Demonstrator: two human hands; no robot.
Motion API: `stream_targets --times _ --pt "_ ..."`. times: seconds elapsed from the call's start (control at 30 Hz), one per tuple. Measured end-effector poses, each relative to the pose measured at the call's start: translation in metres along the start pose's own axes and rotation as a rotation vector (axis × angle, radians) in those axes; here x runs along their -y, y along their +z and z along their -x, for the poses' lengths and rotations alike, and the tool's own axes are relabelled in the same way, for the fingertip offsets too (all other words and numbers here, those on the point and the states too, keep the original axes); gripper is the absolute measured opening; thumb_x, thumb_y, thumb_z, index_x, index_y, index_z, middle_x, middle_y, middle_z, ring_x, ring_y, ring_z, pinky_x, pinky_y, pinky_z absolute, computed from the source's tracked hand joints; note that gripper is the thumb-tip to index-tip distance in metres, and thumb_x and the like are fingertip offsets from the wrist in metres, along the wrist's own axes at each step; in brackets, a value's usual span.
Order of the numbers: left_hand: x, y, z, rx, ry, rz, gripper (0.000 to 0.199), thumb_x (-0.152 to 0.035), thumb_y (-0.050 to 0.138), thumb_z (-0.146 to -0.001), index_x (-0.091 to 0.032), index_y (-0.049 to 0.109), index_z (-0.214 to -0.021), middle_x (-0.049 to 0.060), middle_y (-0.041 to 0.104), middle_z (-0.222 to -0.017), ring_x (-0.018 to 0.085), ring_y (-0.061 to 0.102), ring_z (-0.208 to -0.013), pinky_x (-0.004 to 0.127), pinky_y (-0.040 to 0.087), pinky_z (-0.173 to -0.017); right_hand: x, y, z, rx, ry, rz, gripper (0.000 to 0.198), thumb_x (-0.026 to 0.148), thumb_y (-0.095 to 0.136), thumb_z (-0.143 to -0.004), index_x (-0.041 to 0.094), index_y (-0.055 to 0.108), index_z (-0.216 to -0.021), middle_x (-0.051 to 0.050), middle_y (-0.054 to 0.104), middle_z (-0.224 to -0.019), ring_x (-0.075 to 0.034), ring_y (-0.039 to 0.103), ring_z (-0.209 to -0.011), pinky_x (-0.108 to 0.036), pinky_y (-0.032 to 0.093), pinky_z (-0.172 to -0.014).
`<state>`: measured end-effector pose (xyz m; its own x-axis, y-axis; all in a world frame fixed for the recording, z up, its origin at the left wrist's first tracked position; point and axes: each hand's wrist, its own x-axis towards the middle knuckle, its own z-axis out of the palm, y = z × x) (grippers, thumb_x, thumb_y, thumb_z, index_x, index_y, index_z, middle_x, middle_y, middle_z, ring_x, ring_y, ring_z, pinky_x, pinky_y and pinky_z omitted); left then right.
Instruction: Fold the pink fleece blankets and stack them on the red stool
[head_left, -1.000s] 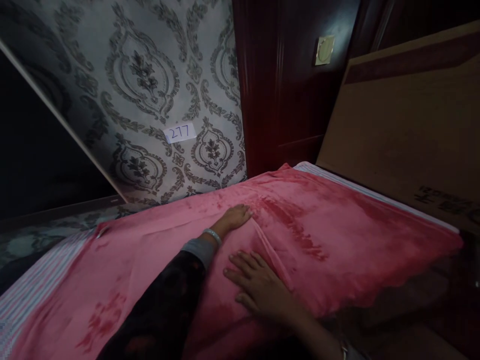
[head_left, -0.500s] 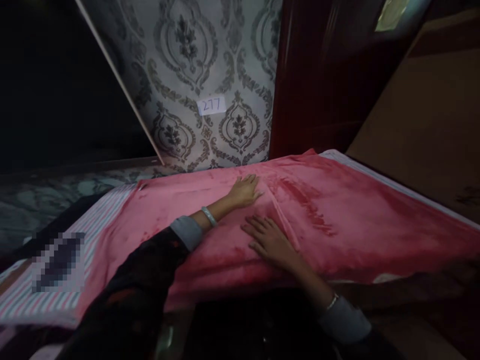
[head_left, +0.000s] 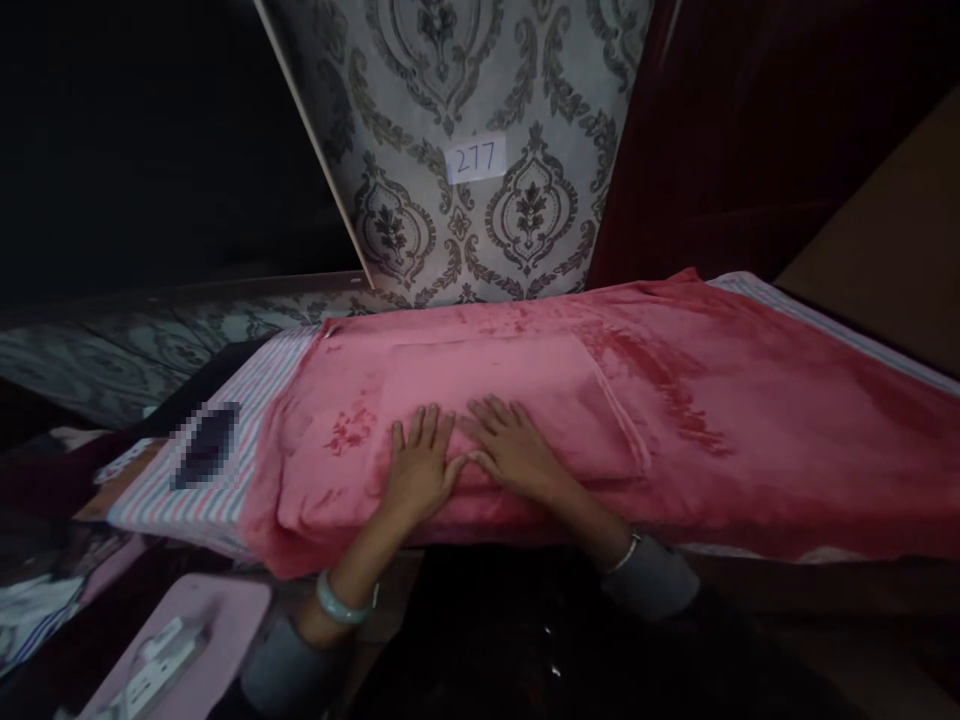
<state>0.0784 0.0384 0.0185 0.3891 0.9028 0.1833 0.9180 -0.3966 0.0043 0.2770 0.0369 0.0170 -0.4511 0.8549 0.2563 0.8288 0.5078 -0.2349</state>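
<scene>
A plush pink-red blanket (head_left: 787, 400) is spread over the surface in front of me. On its left half lies a flat rectangular folded piece of similar pink plush cloth (head_left: 495, 370). My left hand (head_left: 420, 465) rests palm down on the near part of this folded piece, fingers spread. Beside it, my right hand (head_left: 514, 450) lies flat on the same cloth, fingers apart, its thumb close to the left thumb. Neither hand grips anything.
A striped cloth (head_left: 180, 500) shows under the blanket at the left, with a blurred dark item (head_left: 206, 445) on it. At lower left, a power strip (head_left: 161, 665) sits on a pink seat (head_left: 225, 600). Patterned wallpaper with a "277" label (head_left: 476, 158) stands behind.
My left hand has come back toward me from the far part of the cloth and now lies beside my right hand. The folded cloth's outline shows more fully. The view has shifted.
</scene>
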Motion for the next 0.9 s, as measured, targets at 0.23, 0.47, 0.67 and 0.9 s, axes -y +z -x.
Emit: stream_targets --times 0.23,0.47,0.67,0.9 --pt "-0.006 0.015 0.005 0.001 -0.055 0.023 0.066 -0.052 0.041 -0.096 -0.021 0.037 -0.154 0.014 0.024 -0.164 0.039 0.017 -0.152 0.066 0.011 -0.121 0.001 0.020 0.004 0.019 -0.025 0.044 0.055 0.045 0.040 -0.104 0.029 0.035 -0.156 -0.005 0.032 -0.161 -0.031 0.019 -0.151 -0.060 0.015 -0.121" --pt "0.000 0.009 0.013 -0.045 -0.037 -0.027 0.061 -0.046 0.045 -0.098 -0.020 0.041 -0.153 0.016 0.031 -0.161 0.037 0.025 -0.150 0.061 0.020 -0.120 -0.014 0.015 0.015 -0.036 0.020 0.146 0.051 0.041 0.042 -0.102 0.027 0.043 -0.152 -0.006 0.034 -0.160 -0.030 0.028 -0.148 -0.058 0.024 -0.118" --pt "0.040 0.012 0.039 -0.118 -0.201 0.076 0.059 -0.044 0.046 -0.097 -0.016 0.047 -0.148 0.020 0.036 -0.158 0.039 0.032 -0.147 0.066 0.029 -0.115 -0.071 0.005 0.073 -0.171 0.252 0.243 0.050 0.038 0.041 -0.100 0.026 0.050 -0.147 -0.008 0.039 -0.157 -0.034 0.032 -0.146 -0.062 0.025 -0.116" --pt "0.080 0.011 0.043 -0.205 -0.389 0.640 0.066 -0.044 0.056 -0.091 -0.015 0.044 -0.149 0.015 0.053 -0.148 0.029 0.048 -0.139 0.047 0.034 -0.119 -0.120 -0.008 0.106 -0.322 0.536 -0.268 0.067 0.056 0.040 -0.094 0.018 0.048 -0.149 -0.012 0.050 -0.149 -0.032 0.047 -0.137 -0.050 0.038 -0.114"
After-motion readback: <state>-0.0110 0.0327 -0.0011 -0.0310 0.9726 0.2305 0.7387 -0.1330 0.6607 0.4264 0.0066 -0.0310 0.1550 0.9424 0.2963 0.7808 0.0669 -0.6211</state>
